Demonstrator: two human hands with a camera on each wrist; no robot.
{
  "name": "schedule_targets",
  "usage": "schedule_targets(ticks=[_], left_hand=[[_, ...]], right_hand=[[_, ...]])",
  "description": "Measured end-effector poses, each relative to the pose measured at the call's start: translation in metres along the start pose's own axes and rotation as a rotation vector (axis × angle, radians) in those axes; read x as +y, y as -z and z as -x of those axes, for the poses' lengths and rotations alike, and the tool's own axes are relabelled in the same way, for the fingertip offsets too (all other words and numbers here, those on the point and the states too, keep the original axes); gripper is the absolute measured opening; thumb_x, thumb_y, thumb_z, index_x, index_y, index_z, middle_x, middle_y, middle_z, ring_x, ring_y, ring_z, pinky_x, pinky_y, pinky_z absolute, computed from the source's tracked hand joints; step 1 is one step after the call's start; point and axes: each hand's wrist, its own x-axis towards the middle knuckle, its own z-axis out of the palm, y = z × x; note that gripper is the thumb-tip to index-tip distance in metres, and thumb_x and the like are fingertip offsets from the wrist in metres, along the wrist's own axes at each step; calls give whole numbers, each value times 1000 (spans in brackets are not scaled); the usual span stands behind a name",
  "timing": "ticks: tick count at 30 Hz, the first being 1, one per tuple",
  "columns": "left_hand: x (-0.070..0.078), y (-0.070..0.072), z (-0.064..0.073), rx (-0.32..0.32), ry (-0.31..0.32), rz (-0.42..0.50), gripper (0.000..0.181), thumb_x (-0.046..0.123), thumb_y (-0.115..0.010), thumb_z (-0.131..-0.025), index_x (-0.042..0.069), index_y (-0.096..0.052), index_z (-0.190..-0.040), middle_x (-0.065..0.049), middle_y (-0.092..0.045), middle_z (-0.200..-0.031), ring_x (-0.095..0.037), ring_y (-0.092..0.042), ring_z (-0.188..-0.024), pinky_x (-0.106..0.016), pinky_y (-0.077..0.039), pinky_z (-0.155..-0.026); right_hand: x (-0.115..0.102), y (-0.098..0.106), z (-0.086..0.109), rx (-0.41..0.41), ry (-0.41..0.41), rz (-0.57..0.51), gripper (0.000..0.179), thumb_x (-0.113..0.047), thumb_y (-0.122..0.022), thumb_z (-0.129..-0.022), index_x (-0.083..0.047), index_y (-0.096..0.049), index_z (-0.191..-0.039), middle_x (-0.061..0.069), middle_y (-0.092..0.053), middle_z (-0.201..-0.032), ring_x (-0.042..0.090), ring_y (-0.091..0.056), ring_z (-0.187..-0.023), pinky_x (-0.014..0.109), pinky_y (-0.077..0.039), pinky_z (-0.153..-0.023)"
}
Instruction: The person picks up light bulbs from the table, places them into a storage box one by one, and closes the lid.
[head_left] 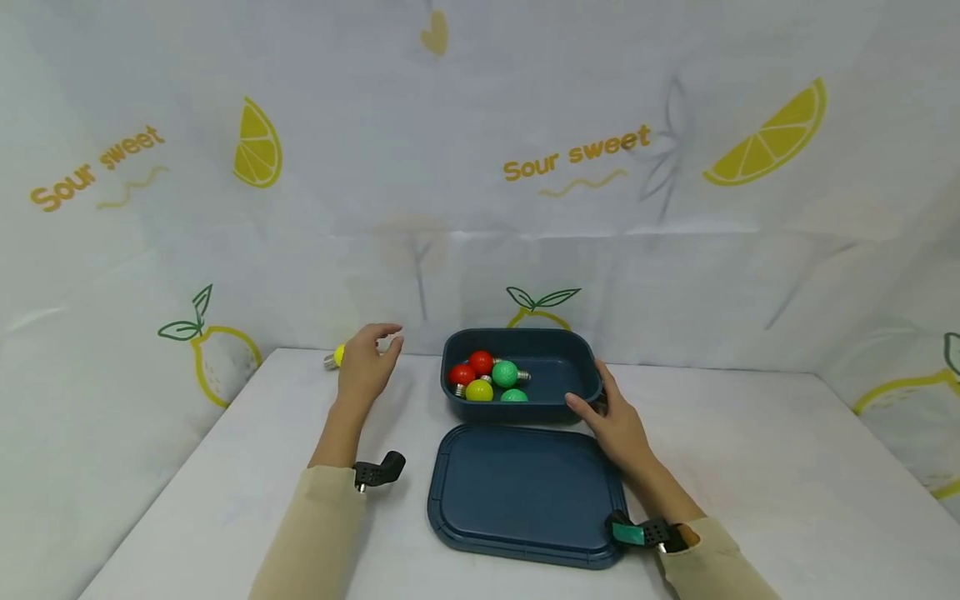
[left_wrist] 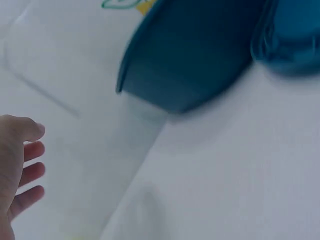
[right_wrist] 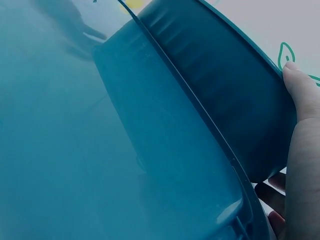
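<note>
A dark blue box [head_left: 558, 379] without its lid stands near the back of the table. Inside, toward its left end, lie two red bulbs [head_left: 481, 362], two green bulbs [head_left: 505, 374] and a yellow bulb [head_left: 479, 391]. My right hand [head_left: 618, 423] grips the box's right front corner, thumb at the rim and fingers round the side. Left of the box, my left hand [head_left: 366, 364] hovers with loosely bent fingers and nothing between them. Another yellow bulb [head_left: 338, 356] lies just beyond it, partly hidden by that hand.
The dark blue lid [head_left: 525, 496] lies flat on the white table [head_left: 217, 508], in front of the box. A white cloth backdrop [head_left: 375, 192] with lemon prints rises behind the table and at both sides.
</note>
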Motion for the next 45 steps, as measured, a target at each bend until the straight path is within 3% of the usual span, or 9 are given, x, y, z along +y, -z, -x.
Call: schedule_targets(ticks=[4, 7, 12, 20, 25, 36, 42, 45], left_hand=[[-20, 2, 2, -4, 6, -117, 28, 19, -67, -97, 8, -70, -123, -15, -68, -130, -37, -60, -127, -51, -50, -106], [-34, 6, 4, 13, 33, -142, 31, 18, -67, -97, 7, -68, -126, -18, -66, -133, -40, -58, -128, -54, -49, -106], [-55, 17, 7, 40, 124, -116, 41, 19, -68, -95, 6, -62, -134, -22, -57, -142, -42, -48, -138, -57, -40, -115], [-83, 18, 15, -35, 201, -60, 65, 17, -68, -95, 8, -42, -153, -20, -43, -157, -42, -39, -146, -56, -30, -122], [-88, 17, 18, -85, 201, -88, 57, 21, -65, -97, 7, -48, -149, -19, -40, -160, -44, -36, -148, -58, -30, -122], [-83, 15, 20, -2, 204, -115, 47, 19, -69, -95, 4, -59, -139, -25, -50, -139, -43, -50, -131, -57, -42, -113], [-85, 12, 19, -75, 232, -101, 52, 20, -67, -95, 4, -54, -143, -25, -43, -146, -44, -46, -134, -58, -39, -115], [-86, 11, 19, -89, 228, -73, 42, 19, -66, -95, 2, -60, -133, -25, -47, -145, -45, -48, -133, -58, -41, -115]], right_hand=[[0, 2, 0, -1, -8, -6, 87, -52, -57, -99, -23, -8, -165, 26, -43, -156, 46, -51, -136, 63, -45, -107], [0, 2, 1, 1, -8, -9, 87, -52, -58, -99, -23, -9, -165, 26, -43, -156, 46, -51, -137, 63, -44, -107], [1, 0, 0, 3, -3, -9, 87, -52, -58, -99, -23, -9, -164, 26, -44, -155, 46, -51, -137, 62, -45, -106], [0, -2, -1, 8, -3, -19, 86, -52, -58, -98, -25, -10, -164, 25, -45, -155, 45, -50, -138, 62, -44, -108], [0, -2, -2, 8, -5, -16, 87, -52, -58, -98, -25, -9, -164, 25, -42, -157, 45, -48, -139, 63, -43, -109], [-4, 1, 0, 9, -5, -15, 86, -51, -58, -99, -24, -10, -164, 25, -39, -159, 46, -47, -140, 64, -42, -110], [-5, 1, 2, 5, -4, -19, 85, -50, -58, -99, -24, -10, -164, 25, -40, -158, 44, -49, -139, 61, -45, -108], [-6, 2, 2, 2, -9, -18, 85, -50, -57, -99, -24, -9, -164, 25, -41, -157, 44, -51, -138, 60, -46, -108]])
